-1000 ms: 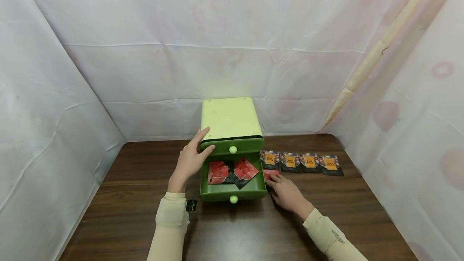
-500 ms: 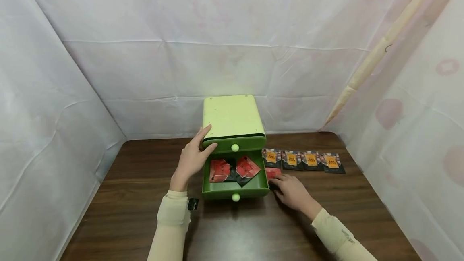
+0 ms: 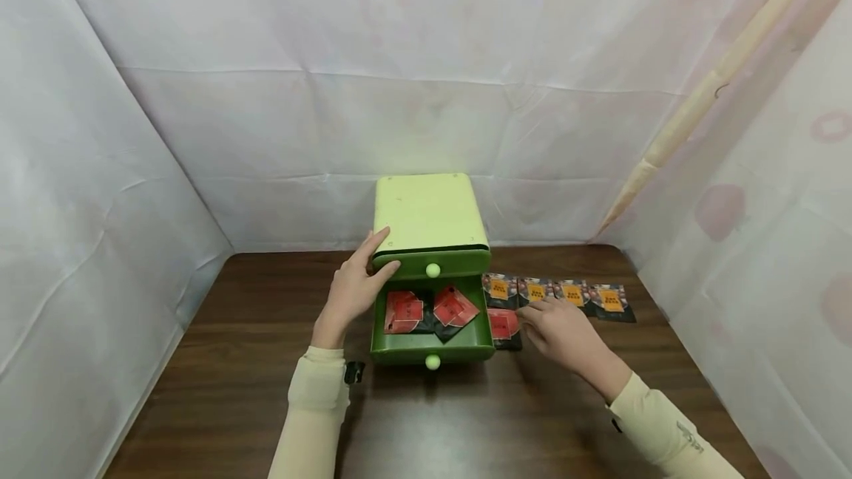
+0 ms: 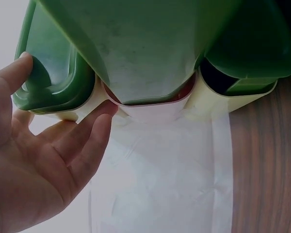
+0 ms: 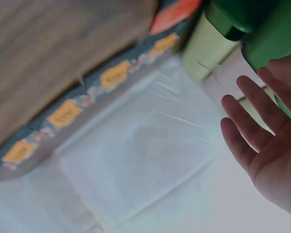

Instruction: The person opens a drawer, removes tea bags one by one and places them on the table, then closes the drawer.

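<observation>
In the head view, the right hand (image 3: 562, 331) has gone to the right, compared with half a second ago. Before, its fingers covered the near part of the loose red-and-black sachet (image 3: 504, 325); now the label and the dark near end of this sachet can be seen. It lies flat on the desk (image 3: 266, 331), just beside the pulled-out drawer (image 3: 433, 354), on its right. The right hand has loosely bent fingers and holds nothing. The left hand (image 3: 349, 287) stays at the near left corner of the drawer cabinet (image 3: 429, 209), gripping it with the thumb on the upper drawer front (image 3: 402, 265). Inside the pulled-out drawer, two red-and-black sachets (image 3: 404, 309) remain, the right one turned at an angle. The cabinet has a smooth pale-yellow top with rounded edges, glossy green drawers and round light-green knobs (image 3: 433, 362). Farther right, four orange-labelled sachets (image 3: 610, 301) form a row. The desk has dark wood grain; behind it hangs wrinkled whitish cloth (image 3: 319, 131).

In the left wrist view, the thumb presses the shiny green front, and the other fingers go around the side of the cabinet.

In the right wrist view, the fingers are relaxed and slightly spread. The cabinet's side shows cream and pale-pink bands.
</observation>
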Demonstrator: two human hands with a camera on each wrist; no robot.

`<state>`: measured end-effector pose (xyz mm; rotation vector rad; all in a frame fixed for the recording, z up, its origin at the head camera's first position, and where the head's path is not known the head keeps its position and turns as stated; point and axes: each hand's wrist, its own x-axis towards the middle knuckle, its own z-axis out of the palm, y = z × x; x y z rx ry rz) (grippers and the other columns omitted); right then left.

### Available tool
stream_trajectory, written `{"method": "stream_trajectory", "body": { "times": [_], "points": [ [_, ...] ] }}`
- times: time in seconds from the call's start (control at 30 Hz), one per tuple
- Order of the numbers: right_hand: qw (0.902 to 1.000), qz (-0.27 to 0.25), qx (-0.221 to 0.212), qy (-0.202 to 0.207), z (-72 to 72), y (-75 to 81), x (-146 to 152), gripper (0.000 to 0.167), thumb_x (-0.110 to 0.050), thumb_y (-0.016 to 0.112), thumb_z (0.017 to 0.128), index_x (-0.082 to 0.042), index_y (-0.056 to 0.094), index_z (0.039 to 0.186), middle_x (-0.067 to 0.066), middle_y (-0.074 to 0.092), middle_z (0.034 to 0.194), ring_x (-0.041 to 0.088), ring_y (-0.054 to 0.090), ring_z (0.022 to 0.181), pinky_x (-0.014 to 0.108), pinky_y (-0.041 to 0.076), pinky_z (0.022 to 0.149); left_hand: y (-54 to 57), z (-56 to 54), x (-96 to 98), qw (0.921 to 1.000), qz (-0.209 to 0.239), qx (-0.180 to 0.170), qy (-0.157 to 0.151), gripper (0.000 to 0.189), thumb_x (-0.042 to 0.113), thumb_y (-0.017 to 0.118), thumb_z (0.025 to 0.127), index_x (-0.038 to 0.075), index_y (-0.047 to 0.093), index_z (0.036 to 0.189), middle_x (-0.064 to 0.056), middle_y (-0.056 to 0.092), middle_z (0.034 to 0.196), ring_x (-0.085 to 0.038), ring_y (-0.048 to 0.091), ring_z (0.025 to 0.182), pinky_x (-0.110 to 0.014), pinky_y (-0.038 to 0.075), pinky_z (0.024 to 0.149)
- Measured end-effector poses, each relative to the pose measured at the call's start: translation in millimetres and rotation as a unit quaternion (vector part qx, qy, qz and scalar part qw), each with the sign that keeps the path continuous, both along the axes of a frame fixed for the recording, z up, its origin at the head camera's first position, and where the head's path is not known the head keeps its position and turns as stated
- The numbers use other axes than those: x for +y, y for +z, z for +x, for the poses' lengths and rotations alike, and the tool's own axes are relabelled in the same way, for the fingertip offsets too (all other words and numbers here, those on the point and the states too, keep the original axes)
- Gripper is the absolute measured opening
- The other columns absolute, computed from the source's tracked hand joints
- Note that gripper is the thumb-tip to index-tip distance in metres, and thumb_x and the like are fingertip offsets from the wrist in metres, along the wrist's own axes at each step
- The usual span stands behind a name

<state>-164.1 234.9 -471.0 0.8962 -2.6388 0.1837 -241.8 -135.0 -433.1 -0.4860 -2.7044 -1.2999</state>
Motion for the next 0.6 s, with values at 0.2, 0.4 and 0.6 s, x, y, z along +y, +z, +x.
{"method": "stream_trajectory", "body": {
  "times": [0.2,0.4,0.6],
  "points": [
    [1.0000,0.003,-0.002,0.009,-2.1,16.2,-3,0.022,-0.016,0.078,0.082,-0.012,0.074,0.104,0.003,0.069,0.099,0.022,0.065,0.089,0.044,0.051,0.080,-0.9,1.4,2.3,0.9999,0.009,0.004,-0.003,0.062,0.052,0.057,0.095,0.043,0.031,0.151,0.003,0.017,0.159,-0.015,0.021,0.037,-0.032,0.026,0.039],
    [0.9965,-0.020,0.027,0.077,-7.8,35.0,-20,0.023,-0.013,0.077,0.082,-0.009,0.074,0.105,0.006,0.068,0.103,0.025,0.064,0.095,0.045,0.050,0.083,0.4,-0.2,1.9,1.0000,0.009,0.005,0.001,0.061,0.050,0.056,0.096,0.042,0.032,0.151,0.003,0.017,0.159,-0.017,0.021,0.039,-0.031,0.025,0.039],
    [0.9869,-0.019,0.045,0.154,-18.2,44.3,-49,0.023,-0.011,0.077,0.082,-0.010,0.073,0.105,0.006,0.068,0.104,0.023,0.064,0.099,0.043,0.050,0.088,1.1,1.2,1.8,0.9999,0.006,0.011,0.006,0.061,0.053,0.056,0.095,0.043,0.032,0.151,0.002,0.018,0.159,-0.017,0.024,0.040,-0.031,0.026,0.040]
  ]
}}
